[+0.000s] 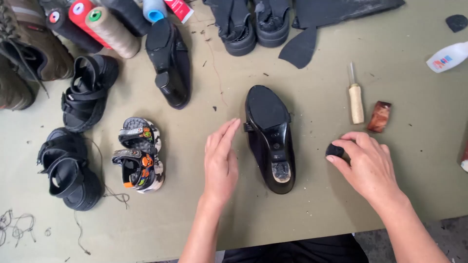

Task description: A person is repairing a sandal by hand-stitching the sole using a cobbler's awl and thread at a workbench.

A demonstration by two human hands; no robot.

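A black heeled shoe lies sole up on the green table, between the two hands, its heel tip worn grey and rough. The left hand lies flat and open just left of it, fingers straight, gripping nothing. The right hand, to the shoe's right, curls around a small black piece. Beyond that hand lie an awl and a brown block.

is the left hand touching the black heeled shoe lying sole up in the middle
Apart. The head view shows a strip of olive table between the left hand and the black heeled shoe.
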